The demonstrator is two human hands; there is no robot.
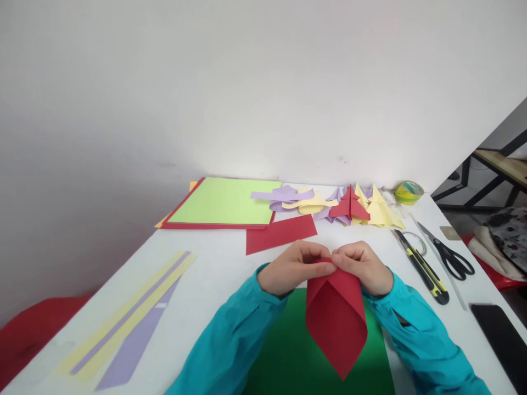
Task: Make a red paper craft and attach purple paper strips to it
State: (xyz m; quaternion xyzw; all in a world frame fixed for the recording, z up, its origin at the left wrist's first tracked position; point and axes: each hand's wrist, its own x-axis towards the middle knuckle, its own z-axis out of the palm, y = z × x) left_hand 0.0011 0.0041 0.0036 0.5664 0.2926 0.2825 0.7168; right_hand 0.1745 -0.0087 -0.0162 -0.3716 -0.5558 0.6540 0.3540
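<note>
A sheet of red paper (pixel 341 329) is held up in front of me, its sides curling inward and one corner pointing down. My left hand (pixel 298 266) pinches its top edge between thumb and fingers. Right beside it, my right hand (pixel 364 266) pinches the same edge, and the two thumbs nearly meet at the top. Below the paper lies a green mat (pixel 284 345), partly covered by my sleeves and the sheet.
Light green sheets (pixel 226 200) lie over red ones at the back, near a red paper piece (pixel 280 233). Folded paper shapes (pixel 349 206), tape (pixel 409 192), a utility knife (pixel 424 269), scissors (pixel 448 255) and a black phone-like object (pixel 500 340) stretch rightward. Paper strips (pixel 140 323) lie left.
</note>
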